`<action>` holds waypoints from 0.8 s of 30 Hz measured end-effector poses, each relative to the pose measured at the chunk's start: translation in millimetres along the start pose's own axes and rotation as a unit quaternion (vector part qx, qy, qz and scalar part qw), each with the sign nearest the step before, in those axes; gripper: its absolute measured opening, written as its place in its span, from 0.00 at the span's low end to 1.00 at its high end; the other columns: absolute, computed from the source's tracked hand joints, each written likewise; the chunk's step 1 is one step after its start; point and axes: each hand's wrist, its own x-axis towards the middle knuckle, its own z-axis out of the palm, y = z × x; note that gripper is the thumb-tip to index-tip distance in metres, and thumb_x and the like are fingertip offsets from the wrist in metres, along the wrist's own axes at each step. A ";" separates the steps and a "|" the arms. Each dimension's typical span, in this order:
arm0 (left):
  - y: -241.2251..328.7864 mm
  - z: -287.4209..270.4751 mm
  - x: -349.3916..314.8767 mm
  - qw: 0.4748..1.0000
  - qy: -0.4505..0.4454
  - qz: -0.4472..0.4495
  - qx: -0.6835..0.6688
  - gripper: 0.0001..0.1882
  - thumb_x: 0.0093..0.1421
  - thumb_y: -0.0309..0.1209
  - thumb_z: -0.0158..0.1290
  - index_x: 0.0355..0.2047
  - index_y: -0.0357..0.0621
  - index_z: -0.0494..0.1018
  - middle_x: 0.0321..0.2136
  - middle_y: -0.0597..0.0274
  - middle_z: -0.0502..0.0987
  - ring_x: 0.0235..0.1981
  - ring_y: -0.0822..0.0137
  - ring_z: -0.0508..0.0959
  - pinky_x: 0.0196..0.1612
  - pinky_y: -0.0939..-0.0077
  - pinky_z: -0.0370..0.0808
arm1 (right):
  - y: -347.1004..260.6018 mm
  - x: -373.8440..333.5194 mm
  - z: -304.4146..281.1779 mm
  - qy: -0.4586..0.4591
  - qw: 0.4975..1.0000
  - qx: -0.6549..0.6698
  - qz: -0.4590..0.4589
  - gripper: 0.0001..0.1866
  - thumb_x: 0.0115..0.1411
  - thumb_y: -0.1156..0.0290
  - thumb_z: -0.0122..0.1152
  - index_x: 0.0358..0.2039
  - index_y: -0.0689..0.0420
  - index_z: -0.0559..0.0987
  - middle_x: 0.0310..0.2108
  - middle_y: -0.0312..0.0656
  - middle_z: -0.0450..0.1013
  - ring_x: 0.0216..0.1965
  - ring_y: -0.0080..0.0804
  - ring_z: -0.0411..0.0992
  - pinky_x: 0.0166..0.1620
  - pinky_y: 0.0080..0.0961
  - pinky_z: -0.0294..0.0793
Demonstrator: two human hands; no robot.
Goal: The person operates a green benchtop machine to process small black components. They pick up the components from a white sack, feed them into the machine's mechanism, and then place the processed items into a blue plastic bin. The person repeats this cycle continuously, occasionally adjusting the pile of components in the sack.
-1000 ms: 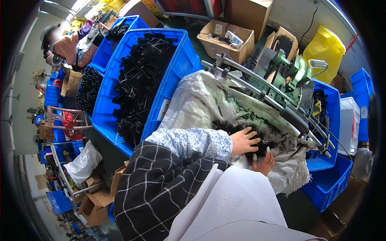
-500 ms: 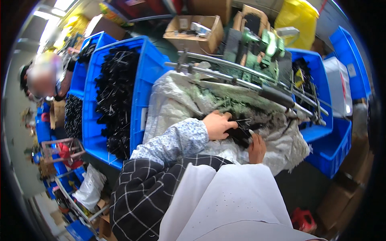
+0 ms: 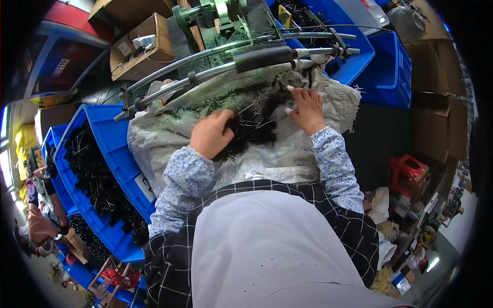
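A whitish woven sack is draped over the work surface in front of me, stained black and green. On it lies a dark heap of black bristly pieces with thin metal wires, one ending in a small loop. At the heap's left edge is my left hand, slightly blurred, thumb and forefinger apart; its other fingers are hidden. To the right of the heap my right hand rests on the sack, fingers bent and apart, white coverings on some fingertips. Neither hand visibly holds anything.
Metal rods with a black sleeve cross behind the sack, before a green machine. A blue crate of black wired pieces stands left, another blue crate at far right. A cardboard box is behind. A red stool stands right.
My view has swung to the right. My hands have moved apart, uncovering the black heap between them; both patterned sleeves now show.
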 end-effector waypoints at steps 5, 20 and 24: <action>-2.7 -23.3 1.5 0.999 -0.030 -0.009 -0.012 0.15 0.47 0.27 0.52 0.38 0.46 0.68 0.33 0.53 0.73 0.31 0.53 0.75 0.35 0.65 0.72 | -13.7 0.0 22.1 0.003 1.000 -0.013 -0.024 0.27 0.48 0.68 0.61 0.50 0.53 0.67 0.43 0.39 0.66 0.45 0.36 0.66 0.47 0.35 0.64; -4.5 -31.4 0.3 0.994 -0.060 0.047 -0.083 0.14 0.52 0.29 0.54 0.40 0.44 0.69 0.30 0.55 0.72 0.29 0.57 0.73 0.33 0.68 0.71 | -36.3 72.1 -75.9 0.116 0.963 0.023 -0.243 0.17 0.54 0.73 0.56 0.46 0.55 0.72 0.29 0.41 0.72 0.29 0.32 0.73 0.32 0.26 0.75; -3.4 -36.0 -7.9 0.987 -0.052 0.035 -0.146 0.16 0.53 0.27 0.55 0.43 0.44 0.70 0.30 0.59 0.70 0.24 0.68 0.71 0.28 0.76 0.70 | -59.9 117.7 -91.6 0.120 0.983 0.062 -0.128 0.13 0.53 0.74 0.56 0.41 0.53 0.77 0.31 0.39 0.72 0.32 0.34 0.73 0.35 0.26 0.75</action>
